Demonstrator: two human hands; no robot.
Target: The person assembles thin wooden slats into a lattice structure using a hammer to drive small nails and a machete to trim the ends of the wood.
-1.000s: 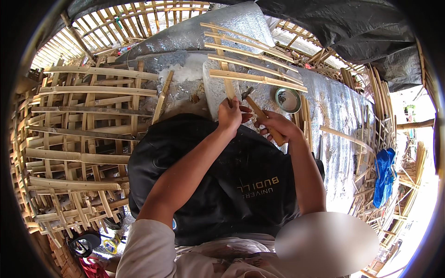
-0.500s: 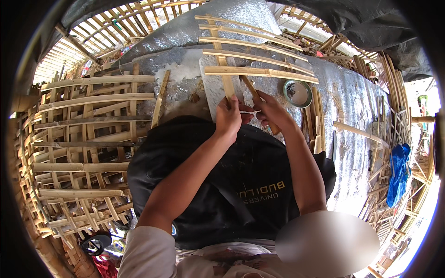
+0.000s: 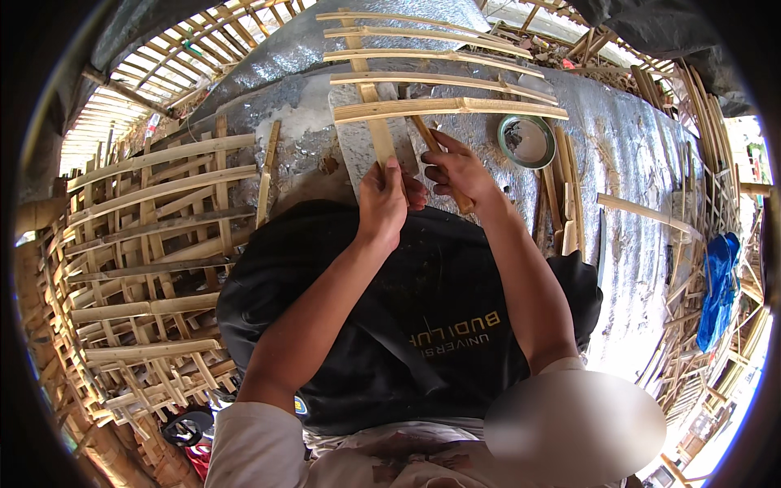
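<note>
My left hand [image 3: 384, 198] is closed around the near end of a flat bamboo strip [image 3: 379, 134] that runs away from me. Several crosswise bamboo slats [image 3: 455, 107] lie over this strip, forming a comb-like frame. Beside it, my right hand [image 3: 460, 172] grips a slim brown wooden stick or tool handle [image 3: 425, 137], slanted, with its lower end showing below the palm. The far end of that stick is hidden at the nearest slat, so its kind cannot be told. Under the strip lies a grey, worn slab [image 3: 348, 150].
Right of my hands stands a round green-rimmed tin [image 3: 501, 148] with pale contents. Bamboo lattice panels [image 3: 154, 215] are stacked at the left. Loose bamboo strips [image 3: 567, 199] lie at the right on silvery sheeting [image 3: 634, 220]. Black cloth [image 3: 325, 276] covers my lap.
My right hand has moved slightly away from the left, leaving a wider gap between them. The slatted frame sits a little higher and farther left in view; the surroundings have shifted too.
</note>
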